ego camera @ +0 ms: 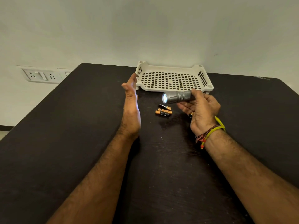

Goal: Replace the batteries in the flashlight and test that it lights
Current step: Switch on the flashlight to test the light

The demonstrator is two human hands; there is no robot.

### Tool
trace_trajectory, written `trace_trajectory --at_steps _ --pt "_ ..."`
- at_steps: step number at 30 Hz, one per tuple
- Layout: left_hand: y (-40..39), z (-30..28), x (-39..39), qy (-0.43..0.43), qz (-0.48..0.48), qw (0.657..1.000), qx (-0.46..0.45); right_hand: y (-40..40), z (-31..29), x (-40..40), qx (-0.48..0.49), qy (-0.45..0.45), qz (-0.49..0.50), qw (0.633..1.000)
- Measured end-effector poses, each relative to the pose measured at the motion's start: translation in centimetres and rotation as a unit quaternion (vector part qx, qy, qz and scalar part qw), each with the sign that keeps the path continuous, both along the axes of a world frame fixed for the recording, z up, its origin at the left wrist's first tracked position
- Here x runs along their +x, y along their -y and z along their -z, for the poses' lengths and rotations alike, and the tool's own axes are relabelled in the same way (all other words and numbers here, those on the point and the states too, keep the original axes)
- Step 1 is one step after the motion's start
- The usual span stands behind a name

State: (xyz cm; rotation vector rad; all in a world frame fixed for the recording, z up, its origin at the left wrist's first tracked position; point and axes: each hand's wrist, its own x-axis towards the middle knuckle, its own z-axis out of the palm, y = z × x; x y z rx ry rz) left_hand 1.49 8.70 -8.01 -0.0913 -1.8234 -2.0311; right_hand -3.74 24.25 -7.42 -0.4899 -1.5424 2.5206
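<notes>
Your right hand [201, 109] is gripping the lit flashlight [177, 97], aiming it at your flat, released left hand [131, 101] to test the beam; three batteries [163, 110] are lying mid-table [64, 126].

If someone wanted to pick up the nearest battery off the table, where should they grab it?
Probably across the middle of the nearest battery, pinching from above. It lies flat, left to right, with another battery close behind it, so its near side and top are the freest places for fingertips.
</notes>
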Motion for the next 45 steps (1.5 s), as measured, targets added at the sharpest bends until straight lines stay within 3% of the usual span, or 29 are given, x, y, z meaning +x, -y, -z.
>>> trace_trajectory --at_steps 13,32,45 --pt "0.2 0.3 -0.4 0.04 -0.008 0.998 0.056 0.4 0.5 -0.2 0.042 -0.01 0.03 0.999" --pt "0.2 0.5 -0.4 0.046 -0.015 0.998 0.043 0.4 0.4 0.0 0.045 -0.006 0.025 0.999" --pt "1.2 0.3 -0.3 0.075 0.014 0.992 0.104 0.6 0.5 0.0 0.052 -0.007 0.026 0.998"
